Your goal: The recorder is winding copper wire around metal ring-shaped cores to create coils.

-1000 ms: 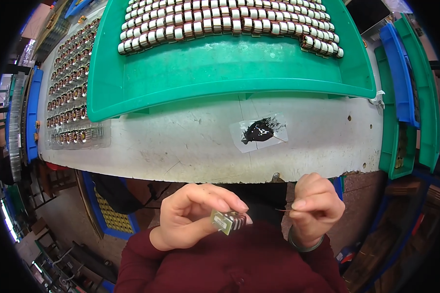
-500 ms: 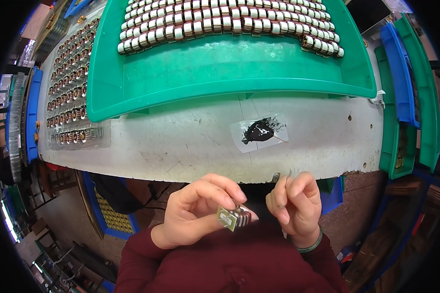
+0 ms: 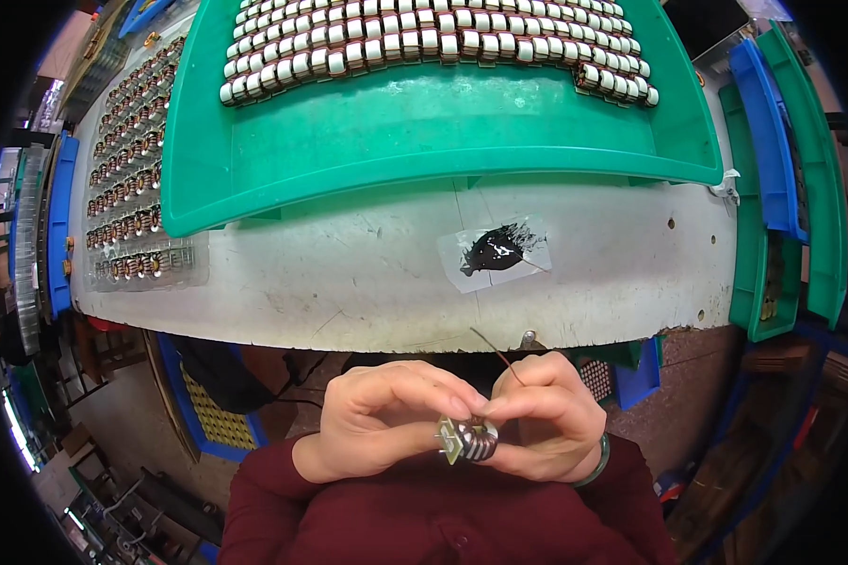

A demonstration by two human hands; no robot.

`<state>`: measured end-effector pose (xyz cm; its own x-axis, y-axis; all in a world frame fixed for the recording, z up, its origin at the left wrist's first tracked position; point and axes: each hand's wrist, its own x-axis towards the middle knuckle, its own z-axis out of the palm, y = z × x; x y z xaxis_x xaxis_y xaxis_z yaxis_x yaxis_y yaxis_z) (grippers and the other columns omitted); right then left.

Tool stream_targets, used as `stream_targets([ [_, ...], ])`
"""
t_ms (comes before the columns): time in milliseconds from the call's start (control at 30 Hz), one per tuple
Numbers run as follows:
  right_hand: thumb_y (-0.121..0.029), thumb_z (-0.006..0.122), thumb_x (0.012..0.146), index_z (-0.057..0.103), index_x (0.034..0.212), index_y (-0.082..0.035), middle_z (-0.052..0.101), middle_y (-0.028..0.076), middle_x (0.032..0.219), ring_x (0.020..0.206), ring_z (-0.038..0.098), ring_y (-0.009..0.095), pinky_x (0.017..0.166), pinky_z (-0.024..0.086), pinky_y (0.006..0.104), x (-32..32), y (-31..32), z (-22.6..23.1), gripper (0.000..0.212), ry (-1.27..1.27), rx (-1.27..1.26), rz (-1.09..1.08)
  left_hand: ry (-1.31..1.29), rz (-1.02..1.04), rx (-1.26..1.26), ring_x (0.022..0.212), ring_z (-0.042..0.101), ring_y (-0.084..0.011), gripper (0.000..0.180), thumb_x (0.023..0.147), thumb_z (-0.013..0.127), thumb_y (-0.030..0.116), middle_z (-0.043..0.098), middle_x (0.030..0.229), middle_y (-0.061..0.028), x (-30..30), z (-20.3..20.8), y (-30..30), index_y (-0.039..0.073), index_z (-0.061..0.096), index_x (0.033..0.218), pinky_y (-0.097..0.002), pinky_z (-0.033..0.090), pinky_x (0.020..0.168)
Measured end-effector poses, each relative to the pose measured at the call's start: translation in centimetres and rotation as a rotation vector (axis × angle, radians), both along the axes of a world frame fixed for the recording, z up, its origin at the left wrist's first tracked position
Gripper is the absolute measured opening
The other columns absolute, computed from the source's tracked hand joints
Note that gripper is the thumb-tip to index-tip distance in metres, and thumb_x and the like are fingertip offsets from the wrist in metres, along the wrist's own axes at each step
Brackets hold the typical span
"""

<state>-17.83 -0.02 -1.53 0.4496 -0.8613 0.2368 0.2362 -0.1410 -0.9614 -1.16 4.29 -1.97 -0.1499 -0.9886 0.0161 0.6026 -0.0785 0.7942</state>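
Coil (image 3: pixel 481 444): one | left hand (image 3: pixel 372 414), right hand (image 3: pixel 558 414): fingers gripping it | thin rod (image 3: pixel 501 357): one | black-smeared sheet (image 3: pixel 499 278): one

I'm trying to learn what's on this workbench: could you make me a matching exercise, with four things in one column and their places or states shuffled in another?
Things
1. large green tray
2. black smear
3. wound coil
4. wristband

Places or states
A. around the wrist of the right hand
B. holding rows of white-topped pieces
C. between the fingers of the left hand and the right hand
D. on a pale sheet

Right pairs: 1-B, 2-D, 3-C, 4-A
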Motion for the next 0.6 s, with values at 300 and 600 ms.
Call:
stream_targets([
  [300, 0.003, 0.072, 0.062, 0.065, 0.087, 0.0, 0.051, 0.004, 0.075, 0.06, 0.047, 0.011, 0.049, 0.039, 0.0202, -0.5, 0.2, -0.5, 0.026, 0.088, -0.176, -0.043, -0.11, -0.038, -0.014, 0.085, 0.057, -0.0193, 0.031, 0.072, 0.063, -0.009, 0.056, 0.101, -0.0149, 0.1, 0.0, -0.4, -0.002, 0.059, 0.102, -0.0269, 0.048, 0.076],
  [600, -0.001, 0.073, 0.064, 0.065, 0.088, 0.0, 0.051, 0.005, 0.077, 0.059, 0.046, 0.011, 0.05, 0.04, 0.0207, -1.0, 0.1, -1.1, 0.025, 0.083, -0.205, -0.035, -0.3, -0.055, 0.05, 0.086, 0.055, -0.019, 0.039, 0.069, 0.068, -0.004, 0.055, 0.103, -0.0146, 0.7, 0.8, -0.2, -0.002, 0.059, 0.107, -0.0264, 0.045, 0.075],
])
